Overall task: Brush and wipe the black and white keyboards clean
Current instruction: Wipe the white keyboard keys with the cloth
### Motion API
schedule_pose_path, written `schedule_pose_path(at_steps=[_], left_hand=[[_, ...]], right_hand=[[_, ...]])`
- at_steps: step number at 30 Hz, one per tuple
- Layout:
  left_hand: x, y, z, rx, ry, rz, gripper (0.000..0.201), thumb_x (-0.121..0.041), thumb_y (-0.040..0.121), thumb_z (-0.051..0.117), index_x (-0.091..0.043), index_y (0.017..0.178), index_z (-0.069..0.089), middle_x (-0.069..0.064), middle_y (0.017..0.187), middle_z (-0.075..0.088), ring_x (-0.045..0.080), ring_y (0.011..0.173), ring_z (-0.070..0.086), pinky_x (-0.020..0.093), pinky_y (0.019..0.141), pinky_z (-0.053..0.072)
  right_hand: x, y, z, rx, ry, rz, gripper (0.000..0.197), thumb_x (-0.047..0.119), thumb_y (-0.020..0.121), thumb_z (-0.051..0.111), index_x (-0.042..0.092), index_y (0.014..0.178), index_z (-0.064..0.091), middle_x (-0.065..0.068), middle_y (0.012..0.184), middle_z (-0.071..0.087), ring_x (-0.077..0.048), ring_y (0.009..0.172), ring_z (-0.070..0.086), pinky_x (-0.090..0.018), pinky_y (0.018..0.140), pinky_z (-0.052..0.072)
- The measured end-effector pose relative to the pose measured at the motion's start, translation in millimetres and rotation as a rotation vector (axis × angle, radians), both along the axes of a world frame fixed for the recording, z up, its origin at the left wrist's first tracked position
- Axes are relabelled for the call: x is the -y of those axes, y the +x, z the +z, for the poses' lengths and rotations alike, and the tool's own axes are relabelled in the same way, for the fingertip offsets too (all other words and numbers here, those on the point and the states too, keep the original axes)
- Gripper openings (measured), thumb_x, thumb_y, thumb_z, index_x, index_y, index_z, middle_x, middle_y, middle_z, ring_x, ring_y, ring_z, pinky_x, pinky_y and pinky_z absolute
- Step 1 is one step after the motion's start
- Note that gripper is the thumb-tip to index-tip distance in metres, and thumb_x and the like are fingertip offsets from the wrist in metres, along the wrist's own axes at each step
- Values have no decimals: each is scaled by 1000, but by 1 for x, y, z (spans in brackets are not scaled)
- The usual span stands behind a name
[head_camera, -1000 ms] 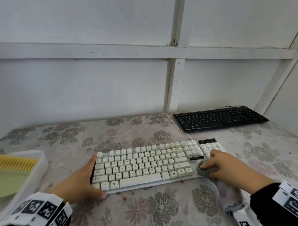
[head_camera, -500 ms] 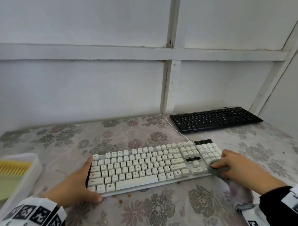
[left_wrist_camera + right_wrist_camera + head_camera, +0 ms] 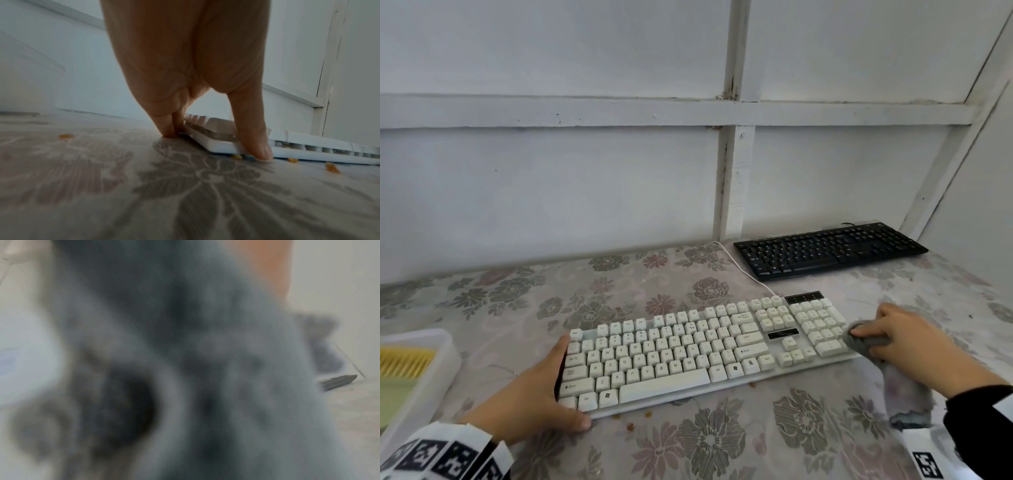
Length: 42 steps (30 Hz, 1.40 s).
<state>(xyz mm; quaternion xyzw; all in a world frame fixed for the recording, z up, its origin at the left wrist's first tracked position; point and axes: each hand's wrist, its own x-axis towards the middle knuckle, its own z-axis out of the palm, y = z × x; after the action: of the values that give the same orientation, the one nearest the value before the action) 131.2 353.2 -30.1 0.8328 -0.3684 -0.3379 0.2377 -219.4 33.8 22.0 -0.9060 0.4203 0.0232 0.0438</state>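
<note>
The white keyboard (image 3: pixel 688 353) lies across the middle of the flowered table. My left hand (image 3: pixel 544 394) braces its left end, straight fingers (image 3: pixel 166 128) down against the left side and the thumb (image 3: pixel 255 142) along the front edge of the white keyboard (image 3: pixel 216 142). At the right edge of the number pad my right hand (image 3: pixel 893 339) grips a bunched grey cloth (image 3: pixel 866 342), whose loose end trails on the table. In the right wrist view the blurred cloth (image 3: pixel 185 353) fills the picture. The black keyboard (image 3: pixel 828 250) lies at the back right, untouched.
A white tub (image 3: pixel 438 370) at the left edge holds a yellow brush (image 3: pixel 404 363) and a green pan. Orange crumbs (image 3: pixel 631 426) lie on the table in front of the white keyboard. A white cable (image 3: pixel 743 270) runs back to the wall.
My right hand has slid the cloth rightward, from near the arrow keys to the right edge of the number pad. The left hand has kept its place.
</note>
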Motion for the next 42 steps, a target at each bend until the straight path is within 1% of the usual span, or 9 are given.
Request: schedule_pose_path(at_steps=[7, 16, 20, 22, 26, 29, 34, 37, 42], left_hand=[[-1, -1, 0, 33, 16, -4, 150, -59, 34, 80, -31, 147, -14, -10, 147, 32, 10, 123, 41, 24, 101, 35], [0, -3, 5, 31, 27, -4, 153, -60, 29, 77, -28, 147, -15, -8, 148, 30, 7, 118, 39, 24, 103, 32], [1, -5, 7, 40, 50, -5, 152, -60, 30, 76, -28, 146, -17, -7, 149, 28, 11, 125, 39, 26, 106, 32], [2, -5, 6, 39, 56, 1, 151, -58, 33, 78, -27, 146, -17, -7, 150, 27, 12, 127, 38, 27, 107, 31], [2, -6, 5, 45, 79, 40, 138, -38, 56, 86, -26, 146, -18, -4, 151, 26, 14, 130, 36, 27, 109, 28], [3, -8, 7, 37, 96, 58, 135, -33, 61, 85, -24, 146, -19, -3, 152, 24, 15, 132, 34, 26, 109, 26], [2, -8, 9, 39, 78, 23, 141, -39, 51, 84, -27, 146, -19, -4, 144, 37, 13, 123, 43, 22, 104, 33], [2, -8, 9, 57, 58, 11, 146, -50, 39, 79, -29, 146, -19, -5, 139, 42, 12, 119, 47, 27, 104, 37], [4, -14, 15, 100, 120, 35, 130, -44, 66, 79, -25, 144, -23, 0, 153, 20, 17, 134, 33, 28, 110, 27]], right_hand=[[7, 5, -12, 44, 67, 8, 34, 15, 84, 64, 34, 113, 68, 11, 80, 39, -7, 75, 45, -11, 61, 34], [21, -17, -10, 113, 55, -123, 34, 9, 81, 67, 29, 108, 72, 3, 79, 45, -17, 78, 49, -23, 64, 32], [11, -12, 0, 84, 53, -143, 36, 4, 81, 61, 38, 86, 73, 0, 80, 45, -21, 80, 52, -28, 66, 34], [7, -4, 8, 64, -22, -153, 28, 7, 84, 58, 26, 94, 76, 1, 81, 43, -20, 78, 53, -23, 59, 33], [-36, 47, 30, 187, 76, 86, 32, 22, 89, 61, 34, 119, 64, 7, 86, 43, -2, 76, 44, -10, 59, 32], [-97, 98, 35, 268, 225, 410, 36, 25, 88, 63, 35, 123, 61, 8, 97, 45, -5, 88, 47, -6, 72, 34], [-178, 174, 21, 279, 350, 791, 34, 22, 89, 60, 23, 123, 64, 4, 93, 37, -16, 87, 49, -20, 71, 33], [-191, 192, 23, 296, 341, 817, 33, 18, 89, 58, 21, 121, 65, -3, 101, 40, -22, 88, 51, -24, 73, 34], [-114, 162, 35, 355, 232, 496, 34, 20, 89, 61, 28, 122, 63, 5, 93, 40, -13, 90, 48, -9, 66, 32]])
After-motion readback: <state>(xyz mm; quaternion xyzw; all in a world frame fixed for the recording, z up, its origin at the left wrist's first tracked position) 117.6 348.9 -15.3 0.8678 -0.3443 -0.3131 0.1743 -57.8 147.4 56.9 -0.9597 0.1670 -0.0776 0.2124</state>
